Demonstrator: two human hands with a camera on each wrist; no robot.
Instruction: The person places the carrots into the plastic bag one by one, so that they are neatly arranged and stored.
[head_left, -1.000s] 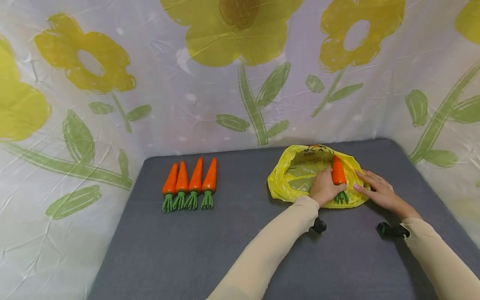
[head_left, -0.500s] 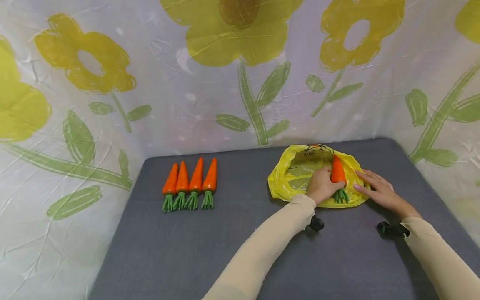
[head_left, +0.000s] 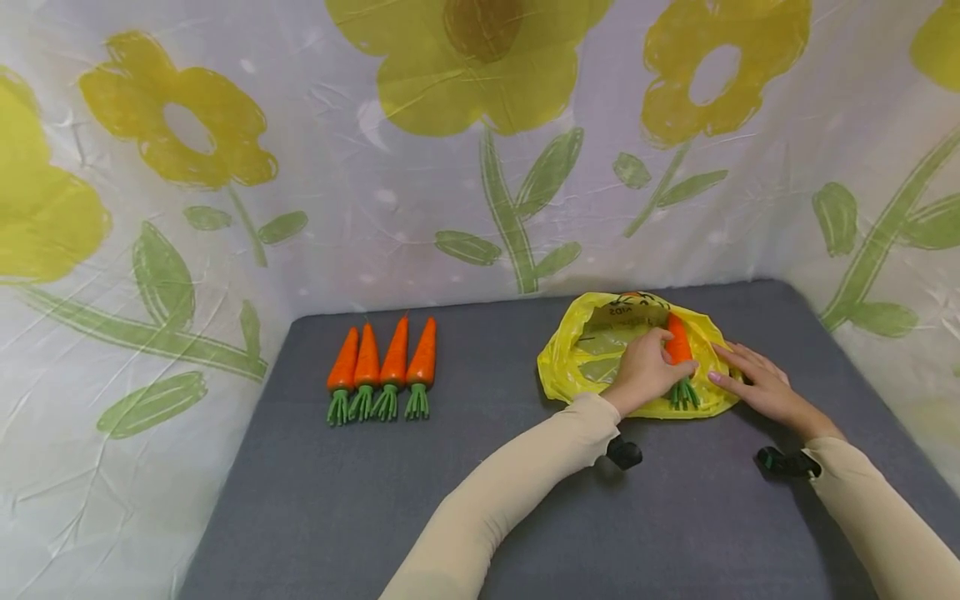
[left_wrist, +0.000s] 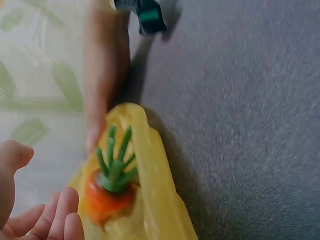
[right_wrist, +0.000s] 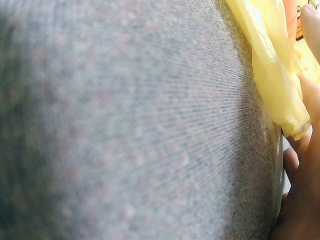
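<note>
An orange carrot (head_left: 679,340) with green stalks lies in the mouth of a yellow plastic bag (head_left: 557,367) at the right of the table. My left hand (head_left: 642,371) is just beside the carrot. In the left wrist view, its thumb and fingers (left_wrist: 65,215) are spread apart with nothing between them, and the carrot top (left_wrist: 116,175) shows beyond. My right hand (head_left: 765,390) holds the bag's right rim, the thumb and a fingertip over its inner side. Other fingers (right_wrist: 291,162) show under the yellow edge in the right wrist view.
Several more carrots (head_left: 393,358) lie side by side at the back left of the grey table (head_left: 480,467), stalks toward me. A flower-printed cloth (head_left: 330,208) hangs behind the table and along its sides.
My left hand has loosened from the carrot and drawn slightly left and back. The carrot stays in the bag mouth. My right hand has hardly moved.
</note>
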